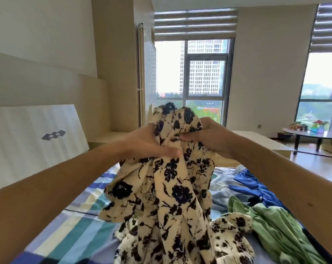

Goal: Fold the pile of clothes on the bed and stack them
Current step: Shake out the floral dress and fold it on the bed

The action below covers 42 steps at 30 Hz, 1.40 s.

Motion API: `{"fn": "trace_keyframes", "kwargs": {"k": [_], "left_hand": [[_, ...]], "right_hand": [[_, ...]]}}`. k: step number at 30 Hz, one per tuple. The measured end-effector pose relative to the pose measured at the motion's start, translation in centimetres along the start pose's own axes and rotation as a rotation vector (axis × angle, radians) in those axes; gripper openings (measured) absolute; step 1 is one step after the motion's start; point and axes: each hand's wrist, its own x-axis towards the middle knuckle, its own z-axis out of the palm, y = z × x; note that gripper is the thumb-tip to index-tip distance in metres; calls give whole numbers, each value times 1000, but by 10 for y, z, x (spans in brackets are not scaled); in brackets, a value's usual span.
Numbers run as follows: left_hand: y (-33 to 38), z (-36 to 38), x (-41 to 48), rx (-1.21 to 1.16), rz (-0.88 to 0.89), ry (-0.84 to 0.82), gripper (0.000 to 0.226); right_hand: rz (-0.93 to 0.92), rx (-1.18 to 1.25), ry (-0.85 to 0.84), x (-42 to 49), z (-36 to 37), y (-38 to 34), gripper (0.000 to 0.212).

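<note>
Nearest, the left forearm (47, 202) and the right forearm (298, 183) reach in from the lower corners, both cut off by the frame edges. They meet at mid-picture, where the left hand (148, 143) and the right hand (209, 138) hold up a cream floral garment (172, 187) printed with dark flowers.

The left hand grips a bunched fold, its thumb laid across the front of the cloth. The right hand pinches the top edge between thumb and fingers. The other fingers of both hands are hidden behind the fabric.

The garment hangs crumpled, so its type and shape cannot be made out. Its lower end trails on the bed (81, 216), which has a striped sheet, and runs off the bottom of the picture.

To the right on the bed lie a green garment (275, 231), a blue garment (256, 185) and a pale blue garment (222, 189), all unfolded and partly covered by the right forearm.

A white panel (27, 141) with a grey mark leans at the left. Beyond are a window (205, 73) and a round table (310, 136), on which the small colourful items are too blurred to name.
</note>
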Motion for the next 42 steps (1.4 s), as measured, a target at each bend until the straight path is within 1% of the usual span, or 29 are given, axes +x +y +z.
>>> {"fn": "trace_keyframes", "kwargs": {"k": [1,2,3,4,5,7,9,11,12,13,14,15,16,17,18,19,20,21,22,24,25,27,30,32,35,38,40,42], "left_hand": [[-10,5,2,90,-26,18,47],[-17,10,3,145,-62,56,54],[-23,16,2,182,-92,79,56],[-29,21,-1,211,-111,60,55],[-31,29,-6,229,-115,-13,51],[-34,45,-18,265,-112,-268,45],[-35,61,-27,266,-122,-481,51],[-44,75,-21,285,-128,-599,56],[-50,77,-10,287,-143,-610,58],[-56,77,7,295,-166,-575,59],[-62,69,32,297,-198,-483,54],[-65,56,61,294,-218,-336,46],[-64,31,97,299,-211,-138,39],[-55,-2,133,310,-186,95,34],[-36,-45,167,324,-144,327,33],[-8,-94,196,321,-95,533,34],[27,-141,213,313,-42,693,38],[62,-181,222,316,27,816,42],[97,-216,222,338,105,895,44],[145,-262,210,397,195,954,49],[164,-274,200,421,237,956,50],[165,-284,191,473,284,949,52],[152,-270,173,526,281,909,48],[136,-248,155,572,258,832,47],[102,-205,120,610,258,656,42],[66,-155,73,572,285,483,35],[44,-118,39,531,306,350,31],[21,-80,5,506,276,192,29]], "right_hand": [[-13,-52,-5,-1,3,3,18],[-14,-102,-19,-5,7,8,10],[-6,-155,-47,-11,12,14,6],[9,-205,-103,-18,17,20,6],[26,-246,-188,-26,20,27,9],[113,-280,-388,-42,24,36,18],[247,-316,-602,-53,28,43,32],[340,-432,-738,-51,32,51,38],[364,-485,-746,-41,32,56,38],[375,-528,-709,-22,30,62,37],[336,-568,-620,2,24,63,32],[259,-620,-474,35,11,63,22],[147,-665,-288,70,-9,55,9],[28,-692,-66,105,-34,34,3],[-96,-684,164,134,-62,0,5],[-231,-652,377,154,-90,-46,12],[-360,-611,545,167,-115,-92,24],[-478,-578,663,171,-136,-137,32],[-582,-565,744,167,-154,-174,33],[-701,-592,828,154,-177,-224,25],[-736,-619,848,143,-185,-239,24],[-765,-600,844,141,-189,-244,24],[-731,-601,791,124,-175,-230,20],[-693,-612,718,105,-154,-211,21],[-628,-616,538,73,-114,-173,17],[-514,-574,317,31,-74,-140,11],[-420,-532,156,1,-47,-118,16],[-356,-510,-8,-28,-23,-95,17]]}}
